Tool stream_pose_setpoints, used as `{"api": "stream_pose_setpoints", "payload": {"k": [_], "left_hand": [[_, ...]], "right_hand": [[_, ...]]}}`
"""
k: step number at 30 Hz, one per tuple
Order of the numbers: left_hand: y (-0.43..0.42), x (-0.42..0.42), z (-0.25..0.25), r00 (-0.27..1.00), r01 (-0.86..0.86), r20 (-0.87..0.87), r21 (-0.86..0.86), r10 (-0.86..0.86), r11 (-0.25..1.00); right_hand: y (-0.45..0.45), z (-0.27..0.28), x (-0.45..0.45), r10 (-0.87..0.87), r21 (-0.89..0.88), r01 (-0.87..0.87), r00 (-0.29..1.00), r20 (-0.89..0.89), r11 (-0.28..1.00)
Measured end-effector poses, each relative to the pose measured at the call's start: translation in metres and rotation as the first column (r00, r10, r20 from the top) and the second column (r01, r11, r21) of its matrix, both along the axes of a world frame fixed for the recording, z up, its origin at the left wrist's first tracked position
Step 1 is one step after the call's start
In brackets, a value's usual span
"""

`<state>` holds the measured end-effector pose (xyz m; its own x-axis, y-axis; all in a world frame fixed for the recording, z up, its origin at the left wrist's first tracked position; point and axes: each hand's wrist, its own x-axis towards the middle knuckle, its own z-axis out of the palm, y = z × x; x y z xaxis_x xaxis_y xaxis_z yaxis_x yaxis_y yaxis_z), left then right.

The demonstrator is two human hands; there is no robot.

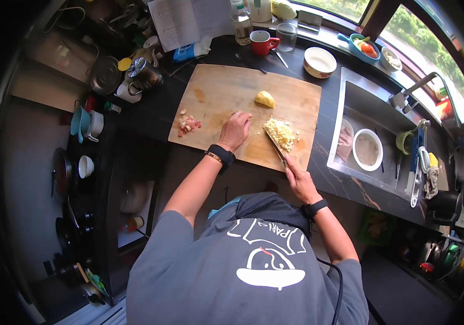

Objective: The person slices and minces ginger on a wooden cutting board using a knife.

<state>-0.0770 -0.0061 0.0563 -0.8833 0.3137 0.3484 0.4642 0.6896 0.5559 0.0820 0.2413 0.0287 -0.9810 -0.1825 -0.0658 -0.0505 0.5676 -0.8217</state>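
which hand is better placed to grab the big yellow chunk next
Probably the left hand: it appears empty and is nearer the yellow chunk, while the right hand holds the knife beside the chopped pile.

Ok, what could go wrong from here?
The right hand holds a knife with the left hand over the same cutting board, so a careless sweep might cut it. The chopped yellow bits lie loose near the board's right side, so some could scatter off.
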Motion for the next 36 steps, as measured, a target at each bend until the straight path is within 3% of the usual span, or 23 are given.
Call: {"api": "stream_pose_setpoints", "payload": {"k": [3, 5, 10, 13, 17, 19, 20, 22, 25, 28, 32, 34, 36], "left_hand": [[0.006, -0.012, -0.002, 1.0, -0.014, 0.026, -0.062, 0.016, 0.998], [0.012, -0.023, -0.004, 0.999, -0.024, 0.029, -0.099, 0.027, 0.995], [0.032, -0.053, -0.015, 0.982, 0.017, -0.179, -0.22, -0.058, 0.975], [0.042, -0.074, -0.021, 0.993, 0.036, -0.091, -0.357, -0.074, 0.933], [0.05, -0.085, -0.013, 0.979, 0.077, -0.167, -0.234, -0.118, 0.969], [0.051, -0.093, -0.011, 0.915, 0.149, -0.278, -0.442, -0.293, 0.885], [0.051, -0.098, -0.011, 0.914, 0.153, -0.277, -0.442, -0.297, 0.884], [0.049, -0.105, -0.009, 0.963, 0.252, 0.031, -0.466, -0.269, 0.848], [0.048, -0.113, 0.001, 0.964, 0.266, 0.127, -0.51, -0.235, 0.818], [0.044, -0.113, -0.007, 0.994, 0.107, 0.025, -0.513, -0.11, 0.852], [0.038, -0.1, -0.016, 0.997, 0.045, -0.036, -0.495, -0.073, 0.868], [0.038, -0.085, -0.01, 0.994, 0.048, -0.077, -0.331, -0.077, 0.942], [0.033, -0.076, -0.018, 0.988, 0.042, -0.127, -0.317, -0.086, 0.948]], "right_hand": [[0.003, 0.007, 0.001, -0.035, -0.011, 0.035, 0.999, -0.024, 0.999], [0.001, 0.015, 0.002, 0.046, -0.074, -0.054, 0.993, -0.11, 0.996], [0.003, 0.011, -0.004, 0.101, -0.002, -0.102, 0.993, -0.059, 0.995], [0.01, 0.005, -0.002, 0.028, -0.071, -0.032, 0.998, -0.062, 0.997], [0.013, 0.0, -0.002, 0.046, -0.081, -0.051, 0.997, -0.062, 0.995], [0.012, 0.001, -0.003, 0.03, -0.099, -0.037, 0.997, -0.074, 0.994], [0.013, 0.002, -0.003, 0.029, -0.102, -0.032, 0.999, -0.027, 0.994], [0.014, 0.001, -0.004, 0.028, -0.104, -0.026, 0.999, 0.023, 0.994], [0.013, -0.002, -0.005, 0.024, -0.117, -0.027, 0.999, -0.027, 0.993], [0.012, -0.001, -0.004, 0.013, -0.135, -0.015, 1.0, -0.018, 0.991], [0.012, -0.001, -0.002, -0.005, -0.142, -0.001, 0.999, -0.046, 0.99], [0.013, -0.001, -0.002, -0.005, -0.131, 0.002, 1.0, -0.023, 0.991], [0.012, -0.001, -0.001, -0.025, -0.158, 0.019, 0.999, -0.033, 0.987]]}}
